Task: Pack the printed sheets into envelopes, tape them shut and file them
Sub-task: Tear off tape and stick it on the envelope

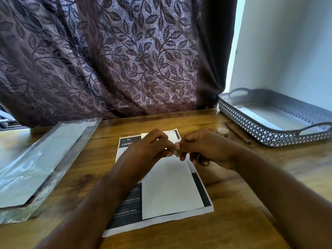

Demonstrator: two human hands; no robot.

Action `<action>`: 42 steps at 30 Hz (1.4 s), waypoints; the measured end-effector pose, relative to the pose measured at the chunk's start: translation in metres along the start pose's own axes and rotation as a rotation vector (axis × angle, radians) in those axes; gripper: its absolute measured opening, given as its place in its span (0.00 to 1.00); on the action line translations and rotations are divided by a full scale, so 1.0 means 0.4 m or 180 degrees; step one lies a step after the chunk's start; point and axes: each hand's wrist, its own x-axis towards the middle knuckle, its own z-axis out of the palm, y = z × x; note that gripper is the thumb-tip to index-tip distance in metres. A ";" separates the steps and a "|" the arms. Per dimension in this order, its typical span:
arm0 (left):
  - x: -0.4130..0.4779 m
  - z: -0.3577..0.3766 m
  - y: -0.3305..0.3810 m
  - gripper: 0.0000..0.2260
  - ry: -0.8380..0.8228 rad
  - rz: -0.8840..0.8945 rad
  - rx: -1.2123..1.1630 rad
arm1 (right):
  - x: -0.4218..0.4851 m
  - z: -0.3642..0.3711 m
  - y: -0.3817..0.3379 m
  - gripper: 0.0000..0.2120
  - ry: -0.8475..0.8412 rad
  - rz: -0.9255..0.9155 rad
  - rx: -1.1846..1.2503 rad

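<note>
A white envelope (170,187) lies lengthwise on a stack of printed sheets (125,203) with black bands, in the middle of the wooden table. Above the envelope's far end, my left hand (152,148) and my right hand (201,146) meet. Both pinch a small pale roll of tape (176,153) between their fingertips. The envelope's flap end is partly hidden behind the hands.
A clear plastic pack of envelopes (41,159) lies at the left. A grey perforated tray (280,130) stands at the back right with a white envelope inside. A second small tape roll (222,131) and a brown pencil (239,134) lie beside the tray. A curtain hangs behind.
</note>
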 end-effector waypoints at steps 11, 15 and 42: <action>-0.016 0.011 -0.034 0.32 -0.1133 -0.1289 0.0051 | 0.040 0.002 0.049 0.07 0.1113 -0.0135 -0.0070; -0.024 0.016 -0.045 0.44 -0.1686 -0.1349 0.0266 | 0.039 -0.003 0.055 0.09 0.1133 0.0164 -0.0193; 0.089 0.102 -0.143 0.17 -0.0645 -0.2035 -0.0144 | 0.101 0.003 0.086 0.10 0.1678 0.0313 -0.0224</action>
